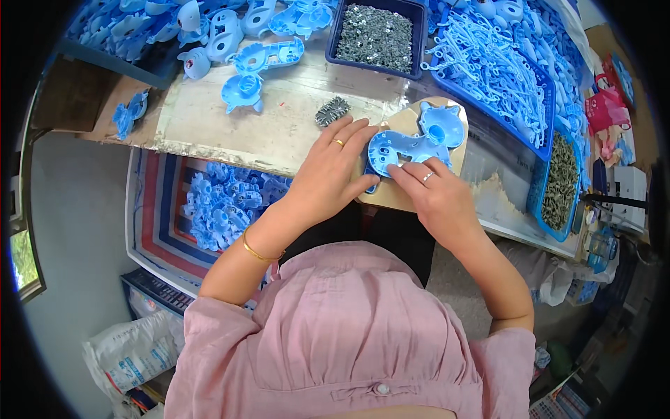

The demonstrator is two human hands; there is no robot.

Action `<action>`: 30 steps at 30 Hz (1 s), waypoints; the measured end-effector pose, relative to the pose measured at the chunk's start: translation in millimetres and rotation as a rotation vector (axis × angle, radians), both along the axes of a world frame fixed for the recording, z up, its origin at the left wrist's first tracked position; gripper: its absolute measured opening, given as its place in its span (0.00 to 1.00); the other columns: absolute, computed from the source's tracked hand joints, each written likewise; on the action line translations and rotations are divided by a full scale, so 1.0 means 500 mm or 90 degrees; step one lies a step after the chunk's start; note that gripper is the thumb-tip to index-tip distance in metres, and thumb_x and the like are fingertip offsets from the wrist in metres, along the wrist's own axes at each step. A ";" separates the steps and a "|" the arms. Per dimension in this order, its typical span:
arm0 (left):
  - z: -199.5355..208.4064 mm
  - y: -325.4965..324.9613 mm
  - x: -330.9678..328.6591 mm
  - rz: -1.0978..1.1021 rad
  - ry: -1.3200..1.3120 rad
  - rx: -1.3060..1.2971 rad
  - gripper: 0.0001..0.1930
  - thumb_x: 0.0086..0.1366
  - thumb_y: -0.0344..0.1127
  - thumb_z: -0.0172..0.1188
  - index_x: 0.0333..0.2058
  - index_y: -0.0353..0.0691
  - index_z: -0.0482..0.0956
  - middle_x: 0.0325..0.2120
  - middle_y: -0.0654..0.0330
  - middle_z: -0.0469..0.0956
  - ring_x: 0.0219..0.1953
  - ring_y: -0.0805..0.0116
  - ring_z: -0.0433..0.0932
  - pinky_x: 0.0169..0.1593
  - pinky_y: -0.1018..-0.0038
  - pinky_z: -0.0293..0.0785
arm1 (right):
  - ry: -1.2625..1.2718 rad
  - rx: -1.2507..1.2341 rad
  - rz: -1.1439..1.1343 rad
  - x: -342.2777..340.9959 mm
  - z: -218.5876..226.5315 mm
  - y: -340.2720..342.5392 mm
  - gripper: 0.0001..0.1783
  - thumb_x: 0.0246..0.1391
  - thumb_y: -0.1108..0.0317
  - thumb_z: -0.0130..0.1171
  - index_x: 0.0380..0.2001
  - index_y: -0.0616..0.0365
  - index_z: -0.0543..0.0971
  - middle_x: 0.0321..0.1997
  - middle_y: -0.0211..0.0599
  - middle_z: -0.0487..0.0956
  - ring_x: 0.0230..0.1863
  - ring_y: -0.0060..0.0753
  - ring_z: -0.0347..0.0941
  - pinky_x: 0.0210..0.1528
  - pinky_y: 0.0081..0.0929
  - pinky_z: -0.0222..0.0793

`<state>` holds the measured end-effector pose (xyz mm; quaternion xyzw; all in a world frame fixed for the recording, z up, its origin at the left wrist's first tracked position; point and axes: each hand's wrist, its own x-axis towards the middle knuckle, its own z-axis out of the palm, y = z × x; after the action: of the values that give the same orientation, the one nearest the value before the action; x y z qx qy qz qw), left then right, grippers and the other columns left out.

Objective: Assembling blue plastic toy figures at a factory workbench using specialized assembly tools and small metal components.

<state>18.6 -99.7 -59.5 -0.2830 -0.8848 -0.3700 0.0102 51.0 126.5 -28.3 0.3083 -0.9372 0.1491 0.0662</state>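
Note:
A light-blue plastic shell point(419, 143), rounded at both ends, lies with its hollow side up on a pale wooden board point(460, 155). My left hand point(329, 167) is at the shell's left end, fingers stretched and thumb spread away from them. Beside that thumb is a small blue piece point(371, 183), partly hidden. At the shell's near edge, my right hand point(441, 199) has its fingers bent and pressed together. Whatever is between those fingertips is too small or hidden to name. Just beyond my left fingers sits a small heap of dark metal parts point(332, 110).
A dark-blue bin of small metal pieces point(375, 36) stands at the back. To the right are a blue basket of blue plastic strips point(488, 80) and a tray of screws point(560, 183). Blue shells point(244, 91) lie at left; a lined box point(150, 202) below the table holds more.

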 end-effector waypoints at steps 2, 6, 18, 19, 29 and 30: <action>0.002 0.001 -0.003 0.002 -0.003 -0.002 0.36 0.56 0.35 0.70 0.63 0.39 0.67 0.62 0.48 0.68 0.68 0.43 0.61 0.69 0.54 0.60 | -0.016 0.041 0.020 -0.004 0.007 0.000 0.25 0.45 0.77 0.60 0.50 0.53 0.82 0.45 0.30 0.81 0.42 0.36 0.76 0.41 0.31 0.77; 0.007 0.006 -0.007 0.001 -0.006 -0.005 0.36 0.56 0.34 0.70 0.63 0.39 0.66 0.62 0.48 0.68 0.67 0.42 0.61 0.69 0.54 0.60 | -0.044 0.045 0.024 -0.012 0.007 0.000 0.25 0.46 0.77 0.58 0.51 0.53 0.81 0.46 0.30 0.80 0.43 0.38 0.75 0.43 0.31 0.77; 0.043 0.005 0.002 -0.031 -0.012 -0.002 0.34 0.58 0.32 0.68 0.63 0.37 0.66 0.62 0.46 0.67 0.65 0.42 0.64 0.67 0.56 0.62 | -0.133 -0.197 -0.151 -0.106 0.061 0.135 0.11 0.57 0.72 0.62 0.44 0.56 0.82 0.41 0.36 0.82 0.38 0.40 0.80 0.40 0.34 0.76; 0.050 0.006 0.004 -0.029 -0.002 0.005 0.34 0.57 0.31 0.68 0.62 0.36 0.67 0.61 0.45 0.68 0.63 0.41 0.66 0.66 0.55 0.63 | -0.101 -0.182 -0.285 -0.137 0.071 0.163 0.09 0.56 0.73 0.61 0.42 0.58 0.82 0.40 0.38 0.82 0.35 0.41 0.80 0.38 0.35 0.76; 0.070 0.044 -0.009 -0.068 0.001 -0.001 0.29 0.59 0.33 0.67 0.59 0.37 0.70 0.62 0.47 0.67 0.63 0.42 0.66 0.65 0.55 0.65 | 0.168 0.081 -0.412 -0.273 -0.002 0.329 0.07 0.55 0.68 0.65 0.37 0.51 0.81 0.40 0.36 0.79 0.33 0.44 0.78 0.36 0.41 0.73; 0.070 0.046 -0.010 -0.073 -0.002 -0.001 0.29 0.59 0.32 0.67 0.60 0.38 0.70 0.63 0.48 0.67 0.64 0.43 0.65 0.66 0.56 0.64 | 0.161 0.053 -0.407 -0.269 0.005 0.332 0.07 0.54 0.67 0.66 0.37 0.51 0.81 0.38 0.36 0.79 0.33 0.43 0.77 0.36 0.40 0.73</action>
<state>13.5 -76.6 -24.4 -0.3325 -0.8676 -0.3695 -0.0124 -83.6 292.6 -25.8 0.0172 -0.9761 0.0429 0.2123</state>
